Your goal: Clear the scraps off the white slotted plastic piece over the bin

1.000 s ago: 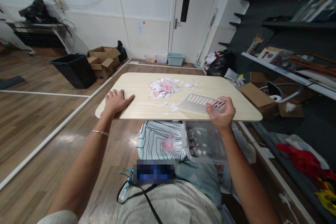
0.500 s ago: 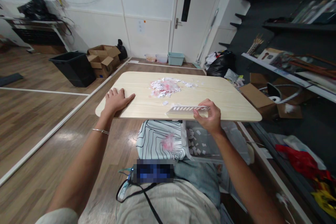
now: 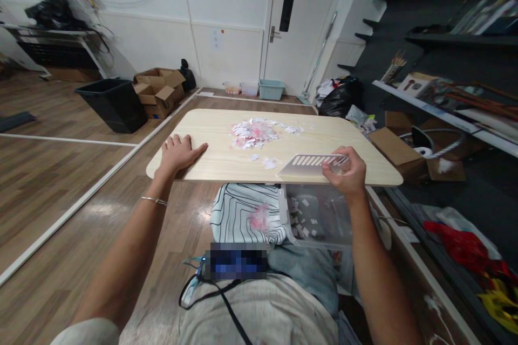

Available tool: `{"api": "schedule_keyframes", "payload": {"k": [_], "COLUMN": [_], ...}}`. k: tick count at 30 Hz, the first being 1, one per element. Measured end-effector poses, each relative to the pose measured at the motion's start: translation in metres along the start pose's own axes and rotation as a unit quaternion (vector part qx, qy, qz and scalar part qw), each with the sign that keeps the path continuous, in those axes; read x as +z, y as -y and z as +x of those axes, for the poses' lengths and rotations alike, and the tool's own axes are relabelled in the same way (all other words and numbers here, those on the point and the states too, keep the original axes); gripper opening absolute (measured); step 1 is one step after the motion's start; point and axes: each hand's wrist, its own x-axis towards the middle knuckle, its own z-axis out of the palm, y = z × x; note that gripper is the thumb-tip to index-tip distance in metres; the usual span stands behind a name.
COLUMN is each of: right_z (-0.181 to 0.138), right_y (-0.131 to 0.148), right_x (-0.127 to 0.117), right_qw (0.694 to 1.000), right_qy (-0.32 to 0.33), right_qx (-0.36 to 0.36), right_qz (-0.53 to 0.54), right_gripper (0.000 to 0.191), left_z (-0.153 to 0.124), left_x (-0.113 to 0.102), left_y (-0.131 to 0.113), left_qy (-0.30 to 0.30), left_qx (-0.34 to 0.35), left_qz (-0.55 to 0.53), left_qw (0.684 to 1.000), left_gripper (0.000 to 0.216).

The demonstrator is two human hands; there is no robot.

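My right hand (image 3: 346, 171) pinches the right end of a white slotted plastic plate (image 3: 303, 166), whose lower edge is by the near side of the light wooden tabletop (image 3: 226, 167). Fingers spread, my left hand (image 3: 180, 153) lies flat on the tabletop's left side. Toward the back middle sits a pile of white and pink paper scraps (image 3: 254, 133). A few loose scraps (image 3: 269, 163) lie between that pile and the plate. Below the near edge, a clear plastic bin (image 3: 335, 215) holds several white paper pieces (image 3: 299, 221).
A patterned cloth (image 3: 232, 215) with a pink patch is beside the bin, over my lap. On the left floor stand a black trash bin (image 3: 115, 105) and cardboard boxes (image 3: 159, 89). Dark shelves (image 3: 441, 70) line the right side, with an open carton (image 3: 399, 148) near the tabletop.
My right hand has moved right with the slotted plate, which now shows more of its face. Loose scraps have come into view where it was. My left hand stays in place.
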Motion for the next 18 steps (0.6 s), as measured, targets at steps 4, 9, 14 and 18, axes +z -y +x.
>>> {"api": "schedule_keyframes", "payload": {"k": [4,9,14,18], "right_z": [0.003,0.002,-0.006,-0.009], "right_y": [-0.006,-0.018,-0.015,-0.005], "right_x": [-0.013,-0.014,0.009,0.021], "right_qw": [0.999,0.995,0.997,0.998], "right_qy": [-0.014,-0.102,-0.076,0.006], "right_qx": [0.019,0.020,0.010,-0.008], "right_qz": [-0.022,0.002,0.033,0.061], "right_gripper": [0.037,0.041,0.045,0.043], "left_z": [0.000,0.002,0.003,0.004], "left_x": [-0.001,0.000,0.002,0.002], "left_y": [0.000,0.001,0.003,0.004], "left_qy": [0.008,0.007,-0.002,0.000], "left_qx": [0.000,0.002,0.002,0.000], "left_qz": [-0.002,-0.003,-0.007,-0.008], "left_qw": [1.000,1.000,1.000,1.000], "left_gripper": [0.101,0.100,0.100,0.101]}}
